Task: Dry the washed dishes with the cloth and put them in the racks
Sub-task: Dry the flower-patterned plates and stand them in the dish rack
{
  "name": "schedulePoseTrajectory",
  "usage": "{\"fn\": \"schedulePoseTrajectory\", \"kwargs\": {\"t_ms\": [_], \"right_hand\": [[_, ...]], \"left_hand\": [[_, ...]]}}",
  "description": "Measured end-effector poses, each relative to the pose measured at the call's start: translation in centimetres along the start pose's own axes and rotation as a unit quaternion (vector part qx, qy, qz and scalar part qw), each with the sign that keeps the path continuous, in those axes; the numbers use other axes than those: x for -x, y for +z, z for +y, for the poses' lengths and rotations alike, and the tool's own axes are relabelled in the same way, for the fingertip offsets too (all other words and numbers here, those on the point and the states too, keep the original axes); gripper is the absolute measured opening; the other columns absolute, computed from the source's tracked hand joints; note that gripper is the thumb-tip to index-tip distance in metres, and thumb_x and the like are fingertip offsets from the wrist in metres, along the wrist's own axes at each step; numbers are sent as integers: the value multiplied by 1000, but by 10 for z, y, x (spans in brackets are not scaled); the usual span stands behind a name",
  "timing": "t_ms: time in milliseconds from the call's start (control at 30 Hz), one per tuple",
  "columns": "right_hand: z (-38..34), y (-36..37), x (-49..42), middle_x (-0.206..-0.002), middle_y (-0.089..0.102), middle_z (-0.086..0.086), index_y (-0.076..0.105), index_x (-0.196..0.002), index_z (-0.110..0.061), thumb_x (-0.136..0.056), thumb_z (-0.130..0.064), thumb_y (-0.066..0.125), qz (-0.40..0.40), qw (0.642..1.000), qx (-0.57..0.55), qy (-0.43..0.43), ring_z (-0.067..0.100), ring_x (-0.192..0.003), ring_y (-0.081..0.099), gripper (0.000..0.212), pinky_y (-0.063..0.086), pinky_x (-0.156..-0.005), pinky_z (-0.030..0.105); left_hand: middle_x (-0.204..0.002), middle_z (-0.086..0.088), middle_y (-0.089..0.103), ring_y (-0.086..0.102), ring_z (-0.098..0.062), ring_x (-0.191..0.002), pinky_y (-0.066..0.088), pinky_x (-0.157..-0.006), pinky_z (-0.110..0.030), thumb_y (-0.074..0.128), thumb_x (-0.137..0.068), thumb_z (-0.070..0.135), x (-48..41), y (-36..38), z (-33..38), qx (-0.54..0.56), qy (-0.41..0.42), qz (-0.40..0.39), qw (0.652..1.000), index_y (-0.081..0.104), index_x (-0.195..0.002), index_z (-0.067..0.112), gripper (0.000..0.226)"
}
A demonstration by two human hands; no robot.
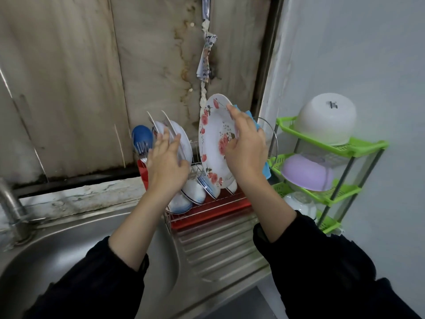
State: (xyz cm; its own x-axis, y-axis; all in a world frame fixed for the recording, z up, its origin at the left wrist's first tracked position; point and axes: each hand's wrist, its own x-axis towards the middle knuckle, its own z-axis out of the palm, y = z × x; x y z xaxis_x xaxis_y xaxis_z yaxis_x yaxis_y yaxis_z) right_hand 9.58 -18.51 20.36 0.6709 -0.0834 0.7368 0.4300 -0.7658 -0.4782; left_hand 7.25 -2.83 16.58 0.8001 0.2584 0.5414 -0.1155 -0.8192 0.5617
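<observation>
My right hand [247, 146] holds a white plate with red roses [212, 139] upright over the wire dish rack [207, 210], together with a blue cloth [265, 170] that shows behind the hand. My left hand [166, 161] rests with spread fingers on the white plates [181, 137] standing in the rack's left slots. Several blue-rimmed bowls [195, 194] lie tilted in the rack's front row.
A red cutlery holder [142, 173] with a blue ladle and forks hangs on the rack's left. A green corner shelf [358, 147] at right carries a white bowl, a purple bowl and glassware. The steel sink [69, 247] and tap [10, 203] are at lower left.
</observation>
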Motion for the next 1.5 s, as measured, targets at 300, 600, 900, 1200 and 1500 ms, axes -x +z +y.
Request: {"fn": "schedulePoseTrajectory", "kwargs": {"t_ms": [300, 600, 900, 1200, 1500], "right_hand": [[8, 51, -35, -144, 47, -16, 38, -146, -44, -84, 7, 43, 12, 999, 11, -37, 25, -105, 48, 80, 21, -51, 19], [20, 102, -42, -140, 53, -11, 45, -142, -40, -85, 7, 44, 23, 998, -15, -47, 17, -86, 40, 73, 26, -54, 23], [29, 154, -36, -125, 66, -3, 63, -130, -28, -77, 6, 45, 70, 992, 17, -102, 29, -74, 54, 65, 36, -44, 23], [29, 160, -25, -131, 62, -8, 60, -133, -35, -93, -15, 53, 54, 991, -46, -109, 25, -83, 52, 45, 44, -53, 25], [24, 147, -8, -136, 58, -1, 54, -138, -36, -98, -26, 36, -28, 984, -91, -150, 27, -98, 50, 45, 44, -65, 30]], "left_hand": [[-160, 7, 18, 8, -13, -149, -3, -118, -50, 37, -88, 25, -25, 22, -33, -20, 82, 37, 996, 39, -147, 26, 59], [-156, 4, 33, 16, -12, -147, 5, -116, -54, 42, -89, 21, -32, 40, -56, -73, 132, 95, 984, 50, -140, 23, 52], [-153, 6, 37, 20, -11, -146, 4, -116, -54, 37, -89, 24, -35, 42, -62, -100, 157, 116, 976, 53, -137, 24, 51], [-152, 6, 38, 21, -13, -146, 3, -117, -42, 38, -87, 19, -34, 33, -65, -100, 185, 106, 972, 52, -138, 20, 53], [-157, 7, 30, 9, -18, -149, 1, -112, -45, 33, -84, 26, -19, 27, -71, -201, 166, 71, 963, 37, -148, 24, 63]]}}
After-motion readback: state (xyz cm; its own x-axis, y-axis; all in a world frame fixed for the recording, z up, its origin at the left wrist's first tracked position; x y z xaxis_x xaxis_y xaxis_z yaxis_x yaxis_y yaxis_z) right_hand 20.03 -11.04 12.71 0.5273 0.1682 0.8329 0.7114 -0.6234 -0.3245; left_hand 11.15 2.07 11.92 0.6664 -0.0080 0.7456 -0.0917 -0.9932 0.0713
